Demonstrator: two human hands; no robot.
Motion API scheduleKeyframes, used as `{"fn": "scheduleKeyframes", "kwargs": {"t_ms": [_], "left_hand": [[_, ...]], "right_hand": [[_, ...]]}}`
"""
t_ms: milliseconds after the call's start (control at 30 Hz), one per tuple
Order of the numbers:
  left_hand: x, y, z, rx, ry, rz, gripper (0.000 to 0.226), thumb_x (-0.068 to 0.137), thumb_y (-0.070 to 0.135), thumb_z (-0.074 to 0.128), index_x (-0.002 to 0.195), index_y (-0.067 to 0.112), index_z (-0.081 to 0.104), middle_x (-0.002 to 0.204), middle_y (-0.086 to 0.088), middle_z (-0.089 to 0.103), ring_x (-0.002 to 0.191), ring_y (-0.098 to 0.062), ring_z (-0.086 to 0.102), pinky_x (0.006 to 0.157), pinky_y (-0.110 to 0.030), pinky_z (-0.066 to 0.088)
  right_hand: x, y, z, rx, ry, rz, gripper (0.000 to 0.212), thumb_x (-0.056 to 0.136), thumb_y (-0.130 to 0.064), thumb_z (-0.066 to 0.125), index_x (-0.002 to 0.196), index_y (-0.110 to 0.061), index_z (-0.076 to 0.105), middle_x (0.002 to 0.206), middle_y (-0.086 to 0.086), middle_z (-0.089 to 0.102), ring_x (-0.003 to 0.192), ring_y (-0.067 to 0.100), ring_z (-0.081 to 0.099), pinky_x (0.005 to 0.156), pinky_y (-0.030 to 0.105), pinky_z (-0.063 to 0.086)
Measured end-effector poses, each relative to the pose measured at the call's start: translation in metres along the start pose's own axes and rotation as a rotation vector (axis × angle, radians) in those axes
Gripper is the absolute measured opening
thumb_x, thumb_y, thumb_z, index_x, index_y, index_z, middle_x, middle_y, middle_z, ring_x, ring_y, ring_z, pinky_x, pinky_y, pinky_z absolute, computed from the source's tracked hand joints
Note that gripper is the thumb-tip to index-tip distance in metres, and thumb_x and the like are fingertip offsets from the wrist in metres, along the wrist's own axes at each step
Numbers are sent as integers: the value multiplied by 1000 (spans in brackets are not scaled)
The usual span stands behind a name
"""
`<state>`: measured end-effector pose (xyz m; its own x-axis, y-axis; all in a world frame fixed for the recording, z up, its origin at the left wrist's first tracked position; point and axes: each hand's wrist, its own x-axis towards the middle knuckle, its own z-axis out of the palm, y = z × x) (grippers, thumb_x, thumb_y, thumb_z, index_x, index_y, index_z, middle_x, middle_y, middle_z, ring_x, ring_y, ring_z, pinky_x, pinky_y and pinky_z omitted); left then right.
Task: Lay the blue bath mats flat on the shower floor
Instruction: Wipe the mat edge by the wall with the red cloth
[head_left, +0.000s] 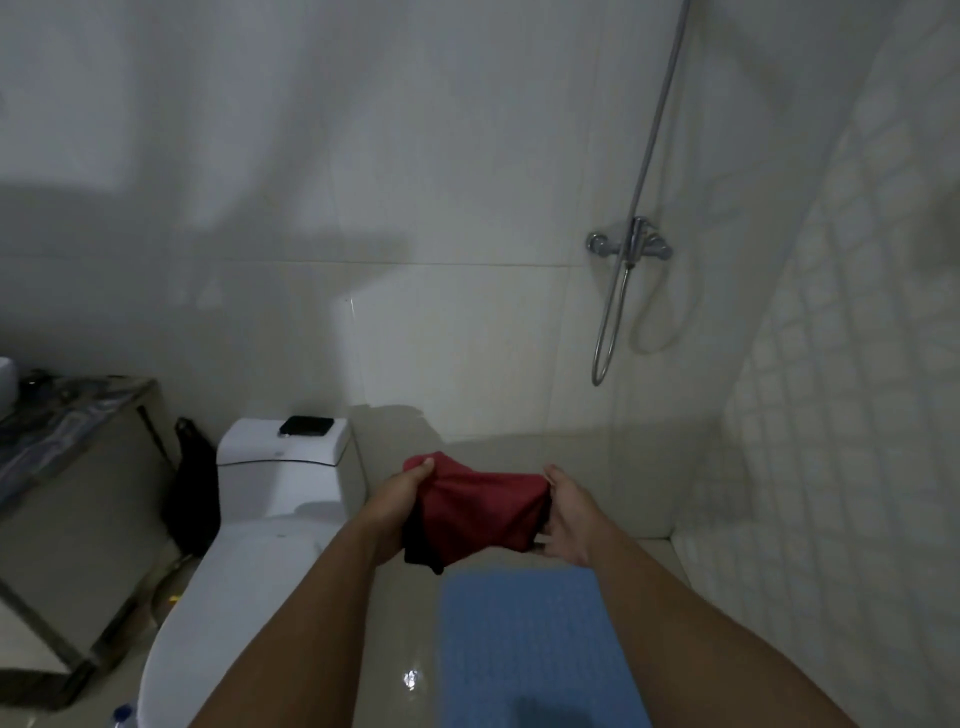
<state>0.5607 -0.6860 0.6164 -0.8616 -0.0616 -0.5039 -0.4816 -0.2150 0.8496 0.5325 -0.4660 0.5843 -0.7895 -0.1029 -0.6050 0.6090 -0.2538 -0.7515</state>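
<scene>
A blue textured bath mat lies flat on the glossy shower floor, stretching from the bottom edge of the view towards the wall. Above its far end I hold a dark red cloth with a black edge hanging at its lower left. My left hand pinches the cloth's left side and my right hand grips its right side, so it hangs bunched between them. Only one blue mat is in view.
A white toilet stands left of the mat, with a black phone on its cistern. A black bag and a vanity counter are further left. The shower mixer with its hose hangs on the wall; a tiled wall closes the right.
</scene>
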Motion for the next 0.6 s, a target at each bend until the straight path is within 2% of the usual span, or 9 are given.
{"fn": "scheduleKeyframes", "kwargs": {"t_ms": [100, 167, 333, 433, 500, 600], "left_hand": [[2, 5, -5, 5, 59, 67, 41, 99, 44, 61, 116, 7, 65, 112, -18, 72, 103, -34, 69, 87, -39, 56], [3, 11, -14, 32, 81, 130, 40, 99, 39, 62, 119, 4, 67, 114, -18, 72, 105, -34, 69, 91, -40, 56], [-3, 23, -41, -50, 156, 195, 26, 97, 25, 66, 117, 7, 67, 115, -14, 69, 108, -29, 63, 77, -37, 53], [-5, 30, -49, -161, 219, 234, 17, 97, 27, 67, 105, 12, 66, 107, -9, 68, 101, -26, 64, 73, -35, 54], [-4, 32, -56, -178, 258, 266, 11, 99, 29, 65, 99, 18, 65, 104, -7, 68, 96, -24, 65, 71, -33, 53], [2, 31, -67, -135, 293, 305, 18, 102, 24, 61, 111, 11, 68, 110, -14, 70, 99, -30, 68, 75, -35, 57]], "right_hand": [[-8, -12, 1, -82, -68, 6, 40, 99, -47, 53, 119, -14, 67, 109, 6, 73, 101, 25, 67, 81, 40, 55], [-10, -18, 0, -55, -50, -49, 36, 97, -36, 60, 121, -11, 67, 101, 8, 73, 95, 27, 67, 81, 39, 55], [-15, -25, -3, -23, -14, -166, 27, 99, -23, 59, 123, -12, 65, 120, 13, 70, 106, 31, 65, 91, 47, 54], [-17, -28, -3, -4, -40, -177, 25, 96, -18, 60, 119, -9, 65, 114, 13, 67, 101, 30, 65, 81, 44, 56], [-18, -30, -1, -12, -59, -174, 22, 93, -18, 62, 113, -10, 67, 107, 11, 67, 99, 28, 65, 80, 42, 56], [-15, -31, 4, -5, -69, -171, 21, 94, -20, 63, 113, -11, 68, 106, 10, 69, 99, 27, 66, 81, 42, 56]]}}
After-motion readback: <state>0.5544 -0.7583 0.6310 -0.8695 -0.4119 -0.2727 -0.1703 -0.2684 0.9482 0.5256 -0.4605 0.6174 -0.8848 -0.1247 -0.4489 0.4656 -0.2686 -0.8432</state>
